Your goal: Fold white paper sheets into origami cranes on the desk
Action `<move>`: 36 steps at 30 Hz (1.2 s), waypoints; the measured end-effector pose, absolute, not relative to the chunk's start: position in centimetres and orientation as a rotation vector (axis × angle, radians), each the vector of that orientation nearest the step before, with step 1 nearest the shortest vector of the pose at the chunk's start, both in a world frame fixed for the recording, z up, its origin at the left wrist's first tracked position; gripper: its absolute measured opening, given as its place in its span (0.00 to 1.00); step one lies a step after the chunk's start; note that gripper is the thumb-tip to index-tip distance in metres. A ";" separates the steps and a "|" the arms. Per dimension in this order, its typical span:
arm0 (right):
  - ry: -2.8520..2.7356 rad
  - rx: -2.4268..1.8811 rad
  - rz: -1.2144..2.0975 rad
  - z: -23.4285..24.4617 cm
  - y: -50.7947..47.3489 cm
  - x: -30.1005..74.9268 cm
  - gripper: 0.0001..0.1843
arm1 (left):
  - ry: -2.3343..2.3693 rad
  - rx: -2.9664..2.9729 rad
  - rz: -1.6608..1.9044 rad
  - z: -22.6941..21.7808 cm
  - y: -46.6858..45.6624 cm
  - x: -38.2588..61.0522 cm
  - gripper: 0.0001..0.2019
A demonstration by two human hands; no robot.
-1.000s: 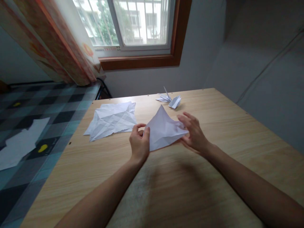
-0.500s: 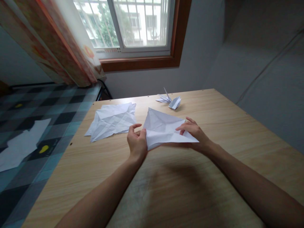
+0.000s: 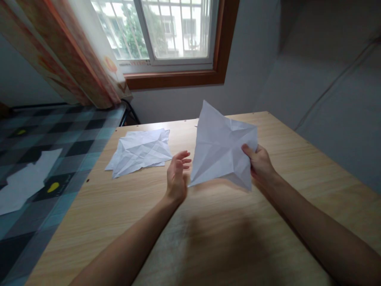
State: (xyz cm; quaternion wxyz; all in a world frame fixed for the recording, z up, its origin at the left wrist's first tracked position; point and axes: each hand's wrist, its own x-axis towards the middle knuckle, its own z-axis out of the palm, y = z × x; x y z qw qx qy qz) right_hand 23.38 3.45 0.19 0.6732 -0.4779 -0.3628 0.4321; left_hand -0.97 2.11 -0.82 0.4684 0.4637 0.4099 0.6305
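My right hand (image 3: 260, 165) grips the right edge of a creased white paper sheet (image 3: 222, 149) and holds it up off the wooden table (image 3: 208, 222), tilted toward me. My left hand (image 3: 176, 174) hovers just left of the sheet's lower corner, fingers spread and holding nothing. The raised sheet hides the far middle of the table.
A pile of crumpled, creased white sheets (image 3: 139, 151) lies on the table to the left. Beyond the table's left edge is a checked bedcover (image 3: 44, 159) with a white paper (image 3: 24, 182) on it. A window (image 3: 166, 31) and a curtain (image 3: 68, 59) are behind.
The left hand has let go of the sheet and opened. The right hand has lifted the sheet off the table and opened it out; it now covers the small folded paper figure.
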 end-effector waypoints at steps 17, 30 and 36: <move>-1.851 -2.061 0.028 -1.0 3.0 23.1 0.22 | 1.321 2.012 1.110 -1.2 1.1 -0.9 0.28; -1.805 -2.176 -0.048 -1.4 3.6 23.8 0.14 | 1.281 1.531 1.453 2.0 4.4 -3.6 0.32; -1.815 -2.174 -0.033 -1.2 3.5 23.5 0.14 | 1.343 1.382 1.588 6.6 8.4 -10.6 0.35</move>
